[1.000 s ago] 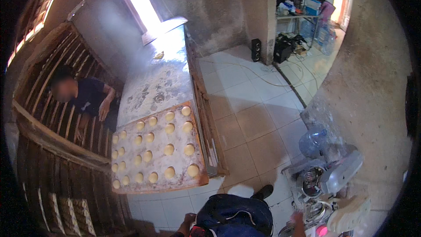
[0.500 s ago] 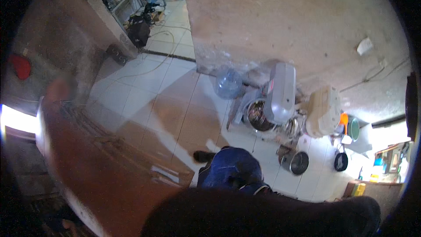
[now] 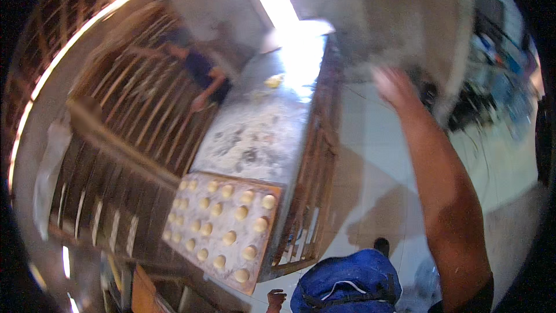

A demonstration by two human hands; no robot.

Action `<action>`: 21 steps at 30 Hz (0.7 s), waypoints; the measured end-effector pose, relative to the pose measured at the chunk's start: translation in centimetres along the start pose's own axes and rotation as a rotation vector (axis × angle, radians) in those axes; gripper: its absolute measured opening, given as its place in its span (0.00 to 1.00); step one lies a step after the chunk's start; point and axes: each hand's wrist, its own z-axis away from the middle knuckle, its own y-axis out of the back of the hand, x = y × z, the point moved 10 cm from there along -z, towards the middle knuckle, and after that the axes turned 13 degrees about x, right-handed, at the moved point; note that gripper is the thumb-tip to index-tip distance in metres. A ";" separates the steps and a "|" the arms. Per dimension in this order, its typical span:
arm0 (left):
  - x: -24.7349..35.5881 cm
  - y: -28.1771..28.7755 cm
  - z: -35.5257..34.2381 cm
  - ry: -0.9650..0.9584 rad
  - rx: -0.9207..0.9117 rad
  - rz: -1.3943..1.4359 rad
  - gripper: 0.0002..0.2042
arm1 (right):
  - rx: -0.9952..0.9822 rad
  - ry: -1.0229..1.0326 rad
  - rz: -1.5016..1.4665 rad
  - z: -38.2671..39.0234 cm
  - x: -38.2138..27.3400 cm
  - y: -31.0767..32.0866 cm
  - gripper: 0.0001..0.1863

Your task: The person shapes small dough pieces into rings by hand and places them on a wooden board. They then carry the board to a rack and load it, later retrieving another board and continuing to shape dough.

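Note:
My right arm reaches up from the lower right. At its end my right hand is raised in front of the wall and floor, apart from the table. Its fingers are smeared by motion, and I see nothing in it. My left hand hangs low beside my blue shorts, with its fingers loosely bent and apart and nothing visible in it. Nearest to it is a wooden board bearing rows of round, pale dough balls. The board lies at the near end of a flour-dusted worktable.
Behind the table's left side another person has an arm lowered. A small yellow item lies on the tabletop. Slatted wooden racks stand at left. Dark clutter and a clear water jug are on the right.
My view has swung left, bringing in the worktable, dough balls and other person; the mixer and pots are out of sight. The bare arm that crossed the left side now shows at right.

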 end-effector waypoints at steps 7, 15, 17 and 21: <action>5.3 -4.3 -5.6 0.261 0.243 0.121 0.10 | -0.402 -0.242 -0.100 27.5 18.7 -18.1 0.17; 7.8 -7.2 -4.0 0.499 0.437 0.287 0.12 | -0.731 -0.451 0.006 39.0 27.6 -26.1 0.22; 7.7 -8.4 -0.9 0.571 0.481 0.312 0.12 | -0.747 -0.441 0.014 38.0 27.3 -26.9 0.24; 7.2 -11.0 6.2 0.729 0.543 0.336 0.14 | -0.766 -0.409 0.028 36.6 28.7 -28.9 0.29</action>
